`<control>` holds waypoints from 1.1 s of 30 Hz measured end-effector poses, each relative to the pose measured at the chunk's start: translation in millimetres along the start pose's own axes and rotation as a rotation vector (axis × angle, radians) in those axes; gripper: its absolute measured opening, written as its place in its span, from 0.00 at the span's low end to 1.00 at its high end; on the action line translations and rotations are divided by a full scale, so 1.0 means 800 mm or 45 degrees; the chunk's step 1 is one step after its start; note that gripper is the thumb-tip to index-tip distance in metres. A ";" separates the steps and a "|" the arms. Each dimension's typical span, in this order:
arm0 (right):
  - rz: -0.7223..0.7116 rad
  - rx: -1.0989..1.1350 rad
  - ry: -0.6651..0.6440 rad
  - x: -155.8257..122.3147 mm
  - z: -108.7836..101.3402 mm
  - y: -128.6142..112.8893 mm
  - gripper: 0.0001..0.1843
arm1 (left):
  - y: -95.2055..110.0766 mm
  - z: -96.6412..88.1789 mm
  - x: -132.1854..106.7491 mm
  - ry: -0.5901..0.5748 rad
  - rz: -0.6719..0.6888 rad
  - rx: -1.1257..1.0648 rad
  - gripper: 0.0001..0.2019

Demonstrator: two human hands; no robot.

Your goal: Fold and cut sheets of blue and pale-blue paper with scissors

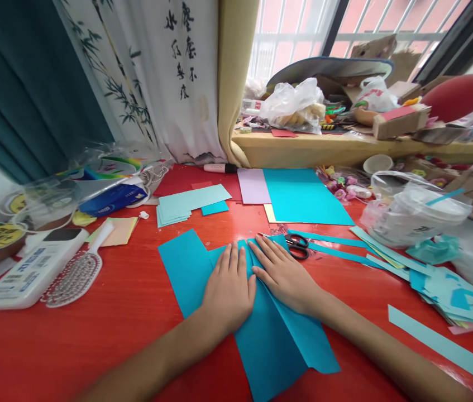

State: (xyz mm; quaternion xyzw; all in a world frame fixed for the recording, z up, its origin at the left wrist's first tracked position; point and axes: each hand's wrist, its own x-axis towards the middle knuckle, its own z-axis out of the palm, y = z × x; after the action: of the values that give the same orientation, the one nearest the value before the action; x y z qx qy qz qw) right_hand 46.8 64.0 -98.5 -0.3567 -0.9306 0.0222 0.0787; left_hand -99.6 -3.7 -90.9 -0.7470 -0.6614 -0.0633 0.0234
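A large piece of folded blue paper (265,346) lies on the red table in front of me, its near part creased and slightly raised. My left hand (230,287) rests flat on its middle, fingers stretched toward the far edge. Beside it, my right hand (282,273) presses flat on the paper's far right part, fingers spread. The two hands nearly meet at the fold line between them. Just beyond my right fingers lie black-handled scissors (298,245), their blades hidden. Part of the paper is covered by both hands.
Stacked light-blue paper pieces (194,196) and a blue sheet (303,195) lie at the back. Paper scraps (458,296) and a lidded tub (424,212) are on the right. A hairbrush (75,279) and a white box-like object (30,271) sit left.
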 end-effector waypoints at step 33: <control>-0.062 -0.045 0.033 0.020 0.006 0.014 0.27 | -0.008 0.009 0.010 0.005 0.030 -0.135 0.28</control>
State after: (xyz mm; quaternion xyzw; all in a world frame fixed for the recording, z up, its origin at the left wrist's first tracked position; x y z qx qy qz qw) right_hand 41.4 83.3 -102.0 -0.3354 -0.9382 -0.0007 0.0850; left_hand -104.5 6.0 -97.2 -0.7549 -0.6481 -0.0995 -0.0143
